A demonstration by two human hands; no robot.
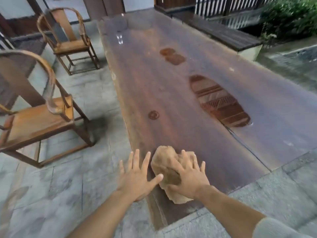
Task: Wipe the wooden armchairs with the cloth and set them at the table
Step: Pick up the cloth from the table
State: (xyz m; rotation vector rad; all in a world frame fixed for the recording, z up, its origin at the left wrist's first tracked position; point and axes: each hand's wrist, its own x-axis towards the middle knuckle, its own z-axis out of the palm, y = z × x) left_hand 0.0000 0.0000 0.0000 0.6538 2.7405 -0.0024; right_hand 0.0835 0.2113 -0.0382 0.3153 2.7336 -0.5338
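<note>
I am counting two wooden armchairs, one cloth, one table and two hands. The near armchair (36, 115) is standing at the far left on the stone floor (72, 177), apart from the table's edge, and the far armchair (68, 40) is standing beyond it, closer to the table's far end. To their right, the long dark table (171, 83) is running away from me, carrying wet patches on its top. My left hand (137, 176) is lying flat with its fingers spread at the table's near left edge, its thumb reaching toward the cloth (164, 162). The crumpled tan cloth is lying on the table's near end, just right of that hand. My right hand (188, 177) is pressing down on the cloth, its fingers spread over it.
</note>
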